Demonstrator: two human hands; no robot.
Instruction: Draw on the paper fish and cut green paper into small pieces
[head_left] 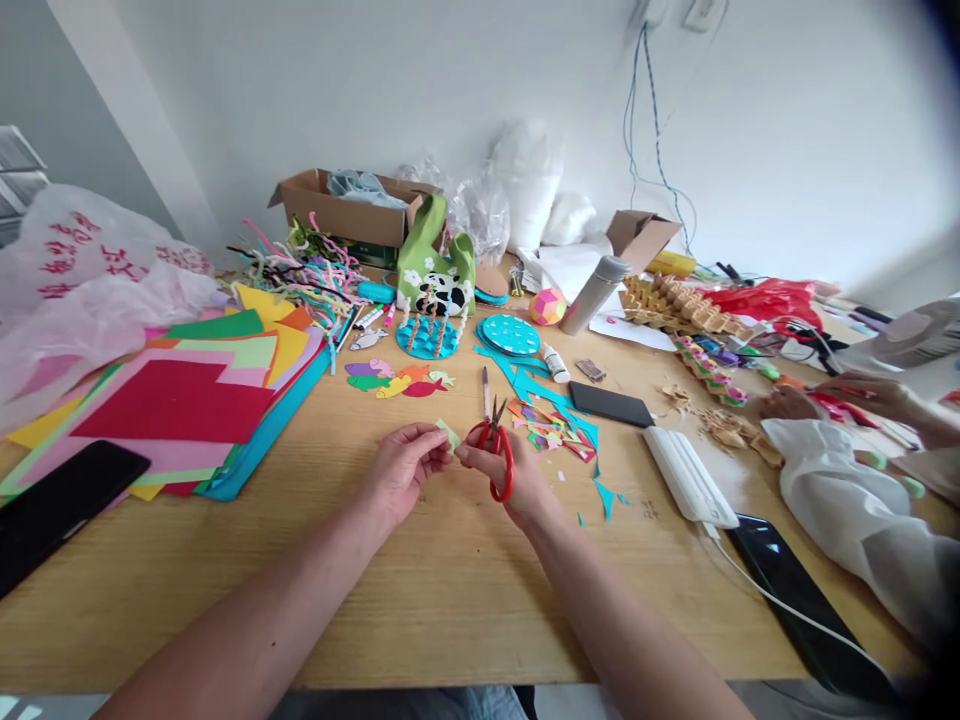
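My left hand [409, 468] pinches a small pale green paper piece [448, 434] above the middle of the table. Right beside it, my right hand [506, 465] holds red-handled scissors [504, 478], blades pointing up and away; its fingertips touch the same paper. Colourful fish cutouts [401, 379] lie beyond my left hand. A pen [486, 390] lies just past the scissors. Mixed paper scraps [551, 428] and blue offcuts [604, 498] are spread to the right of the scissors.
Stacked coloured sheets [172, 402] and a black phone [67, 505] lie left. A white power bank [688, 476], a dark phone [802, 590] and a cable are right. Another person's hands [862, 400] work at far right. A grey bottle [595, 295] stands behind.
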